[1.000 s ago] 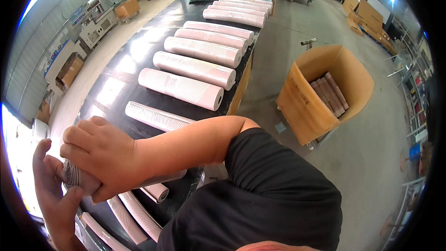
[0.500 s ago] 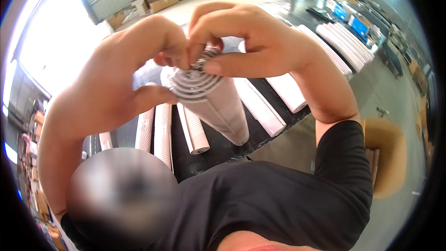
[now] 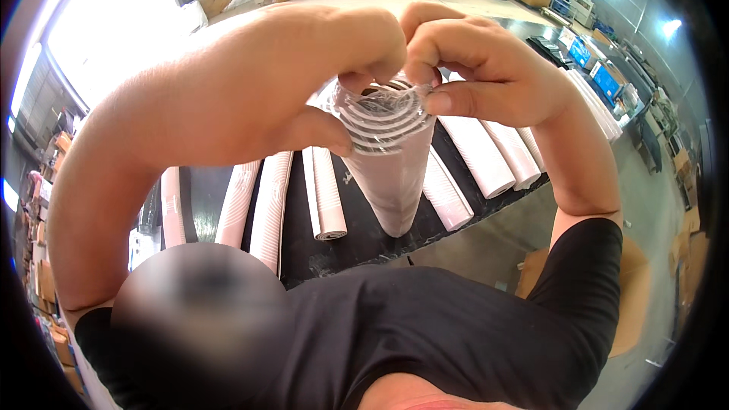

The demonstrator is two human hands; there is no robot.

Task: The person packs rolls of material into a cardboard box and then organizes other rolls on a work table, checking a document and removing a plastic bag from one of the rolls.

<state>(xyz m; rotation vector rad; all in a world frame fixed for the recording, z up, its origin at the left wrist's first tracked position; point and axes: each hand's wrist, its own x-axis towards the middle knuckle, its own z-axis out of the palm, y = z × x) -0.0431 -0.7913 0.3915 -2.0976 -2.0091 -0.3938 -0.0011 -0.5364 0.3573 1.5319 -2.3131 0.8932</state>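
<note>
A pale pinkish-white rolled sheet (image 3: 389,182) stands on end on the black table, its spiral edge facing up at me. Clear plastic film (image 3: 391,106) covers that top end and looks crinkled. My left hand (image 3: 311,68) is curled at the top left, thumb against the near side of the rim and bent fingers at the far side, gripping the film. On the right edge, my right hand (image 3: 486,68) pinches the film between thumb and fingers. Some fingertips of both hands are hidden behind the knuckles.
More pale rolls lie on the black table (image 3: 357,254), including a ribbed one (image 3: 324,193) left of the standing roll and several to its right. Blue-and-white boxes (image 3: 607,80) are at the far right. A cardboard box (image 3: 632,296) stands on the floor beside my right arm.
Both hands and the roll's top end now appear further right in view. My hands have moved apart slightly, showing more of the film over the spiral end.
</note>
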